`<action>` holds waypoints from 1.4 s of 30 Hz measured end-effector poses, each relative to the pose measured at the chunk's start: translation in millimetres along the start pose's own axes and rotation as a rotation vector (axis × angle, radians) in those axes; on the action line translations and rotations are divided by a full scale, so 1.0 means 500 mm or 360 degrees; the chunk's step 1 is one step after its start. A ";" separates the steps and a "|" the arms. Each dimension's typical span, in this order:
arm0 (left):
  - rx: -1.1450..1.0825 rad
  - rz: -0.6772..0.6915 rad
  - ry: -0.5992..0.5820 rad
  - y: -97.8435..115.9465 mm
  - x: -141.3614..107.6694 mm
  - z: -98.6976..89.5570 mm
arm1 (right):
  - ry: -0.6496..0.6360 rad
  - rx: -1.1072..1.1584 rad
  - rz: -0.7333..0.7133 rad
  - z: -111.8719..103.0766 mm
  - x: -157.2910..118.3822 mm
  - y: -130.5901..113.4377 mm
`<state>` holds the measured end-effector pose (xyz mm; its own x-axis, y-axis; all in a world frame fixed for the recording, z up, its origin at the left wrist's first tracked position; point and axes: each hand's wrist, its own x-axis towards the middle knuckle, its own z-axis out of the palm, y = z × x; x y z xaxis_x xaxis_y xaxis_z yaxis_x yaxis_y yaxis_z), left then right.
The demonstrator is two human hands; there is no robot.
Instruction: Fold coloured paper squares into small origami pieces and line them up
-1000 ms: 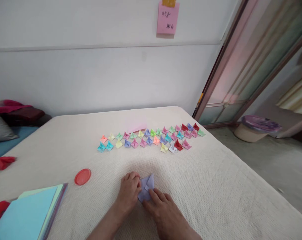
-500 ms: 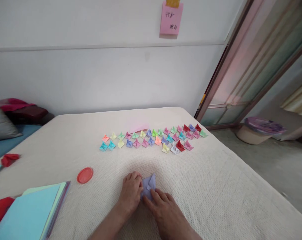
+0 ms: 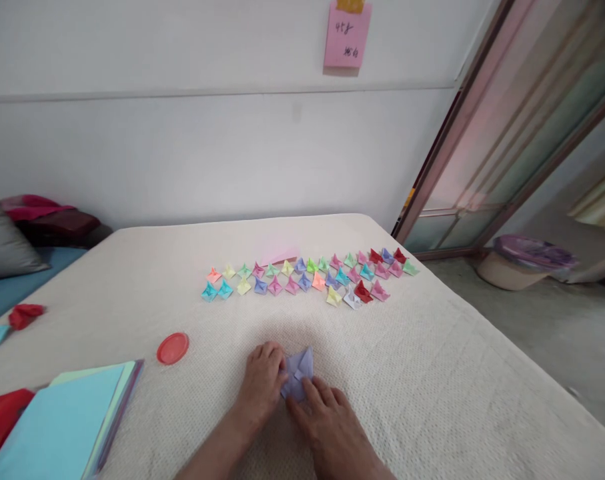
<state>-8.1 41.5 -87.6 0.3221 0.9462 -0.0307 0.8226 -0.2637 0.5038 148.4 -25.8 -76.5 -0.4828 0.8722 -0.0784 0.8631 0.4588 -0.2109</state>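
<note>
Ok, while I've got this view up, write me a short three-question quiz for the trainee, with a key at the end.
1. Multiple choice: what colour is the folded paper touched by the right hand?
A) red
B) lilac
C) green

2. True or false: the left hand is on the red disc.

3. Fill in the blank: a light ____ sheet tops the paper stack.

Key:
1. B.
2. False; the red disc lies apart on the pale cloth, and the left hand is at the folded paper.
3. Blue.
</note>
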 end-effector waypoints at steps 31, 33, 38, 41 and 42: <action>-0.0258 -0.0059 0.0119 -0.018 0.002 -0.014 | 0.0113 0.0062 -0.0143 0.022 0.006 0.005; -0.0348 -0.0072 0.0154 -0.035 0.003 -0.039 | 0.0114 0.0056 -0.0145 0.019 0.006 0.003; -0.0379 -0.0222 0.0255 -0.065 -0.001 -0.087 | 0.0127 0.0074 -0.0170 0.008 0.007 0.002; -0.0299 -0.0189 0.0164 -0.049 -0.008 -0.072 | 0.0135 0.0077 -0.0171 0.010 0.005 0.003; -0.0257 -0.0183 0.0127 -0.042 -0.009 -0.062 | 0.0137 0.0067 -0.0173 0.012 0.004 0.004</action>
<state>-41.4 48.7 -71.3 0.1870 0.9819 -0.0310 0.7640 -0.1256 0.6329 148.0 -24.2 -82.9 -0.5568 0.8301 0.0305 0.7988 0.5452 -0.2544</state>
